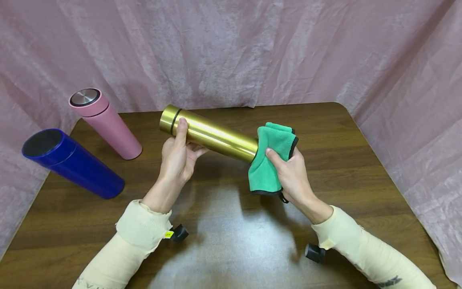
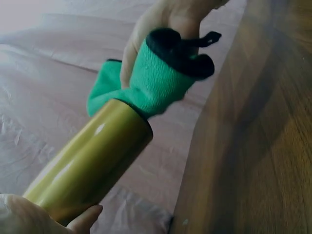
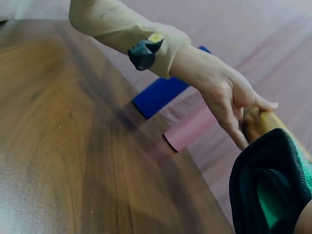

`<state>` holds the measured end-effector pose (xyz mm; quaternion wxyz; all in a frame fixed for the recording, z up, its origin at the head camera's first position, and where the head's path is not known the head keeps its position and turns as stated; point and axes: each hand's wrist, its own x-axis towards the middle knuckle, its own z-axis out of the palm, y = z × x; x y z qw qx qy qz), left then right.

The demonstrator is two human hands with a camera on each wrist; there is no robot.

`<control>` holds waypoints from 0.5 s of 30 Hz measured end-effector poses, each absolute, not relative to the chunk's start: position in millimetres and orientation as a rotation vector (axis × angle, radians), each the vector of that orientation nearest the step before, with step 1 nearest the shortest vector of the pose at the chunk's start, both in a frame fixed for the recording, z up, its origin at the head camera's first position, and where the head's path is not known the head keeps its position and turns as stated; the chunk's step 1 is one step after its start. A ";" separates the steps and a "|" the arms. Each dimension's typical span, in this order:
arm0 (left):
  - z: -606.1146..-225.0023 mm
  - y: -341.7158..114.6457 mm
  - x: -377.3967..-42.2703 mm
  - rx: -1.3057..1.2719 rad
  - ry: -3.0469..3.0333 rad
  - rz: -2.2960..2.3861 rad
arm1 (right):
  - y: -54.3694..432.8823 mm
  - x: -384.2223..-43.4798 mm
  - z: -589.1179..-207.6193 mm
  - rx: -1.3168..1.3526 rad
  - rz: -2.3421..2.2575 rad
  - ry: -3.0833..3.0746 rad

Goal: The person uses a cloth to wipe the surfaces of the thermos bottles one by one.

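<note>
A gold thermos bottle (image 1: 216, 134) is held tilted above the table, its capped end up to the left. My left hand (image 1: 177, 156) grips it near the cap, thumb on top and fingers beneath. At the bottle's lower right end, my right hand (image 1: 294, 172) pinches a folded green cloth (image 1: 265, 172) with black edging, thumb on the front. The cloth lies against the bottle's base in the left wrist view, where the gold side (image 2: 92, 156) shows bare. Most of my right fingers are hidden behind the cloth.
A pink thermos (image 1: 112, 130) with a steel-topped lid stands at the back left of the wooden table (image 1: 361, 180). In front of it is a blue thermos (image 1: 79, 164) with a dark top. Pink curtains (image 1: 223, 52) hang behind and beside the table.
</note>
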<state>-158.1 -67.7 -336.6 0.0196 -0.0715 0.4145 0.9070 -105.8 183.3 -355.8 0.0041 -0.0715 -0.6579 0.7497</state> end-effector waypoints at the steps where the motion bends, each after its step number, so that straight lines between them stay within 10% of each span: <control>1: -336.1 -67.0 -157.3 -0.217 1.287 2.813 | 184.1 -107.8 -357.0 -0.244 2.353 -2.063; 15: -334.7 -59.8 -158.0 -0.212 1.266 2.843 | 184.6 -114.1 -369.2 -0.397 2.438 -2.161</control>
